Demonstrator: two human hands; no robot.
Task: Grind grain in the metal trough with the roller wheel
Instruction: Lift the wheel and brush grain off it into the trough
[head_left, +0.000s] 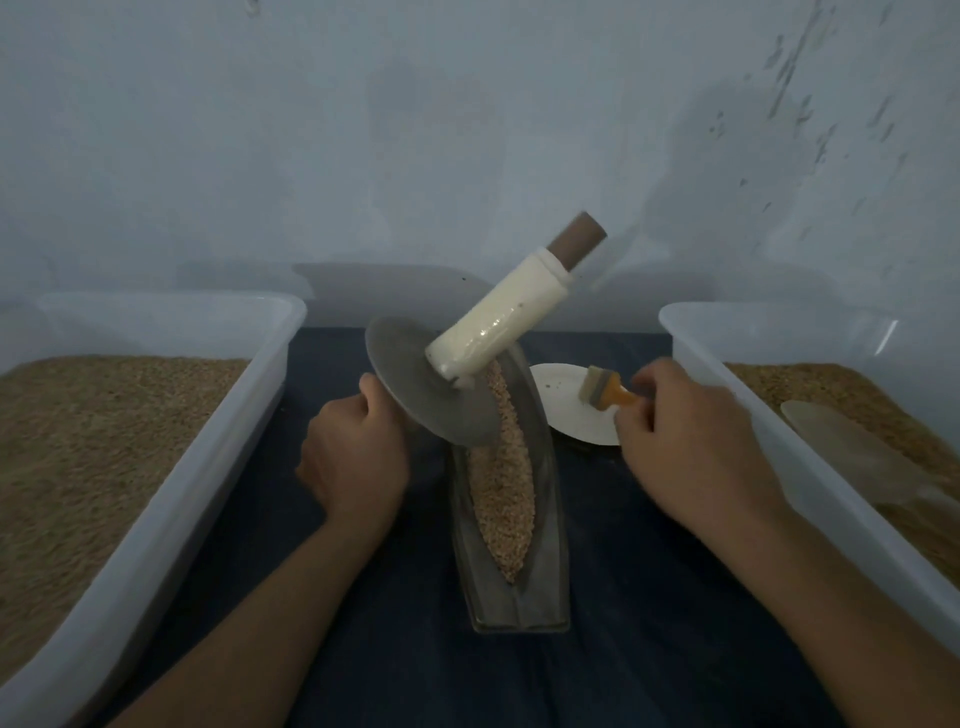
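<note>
The metal trough (511, 597) lies lengthwise at the centre of the counter (649, 597), holding grain (501, 499). The roller wheel (426, 389) rests tilted at its far end, probably tipped aside for cleaning. The left hand (353, 457) closes its fingers around the hidden left handle. The right hand (696, 441) grips a small brush (602, 391) over a white plate (566, 410). Dark cloth covers the counter; plastic tubs (156, 467) of grain flank it, backed by a pale wall (467, 130).
</note>
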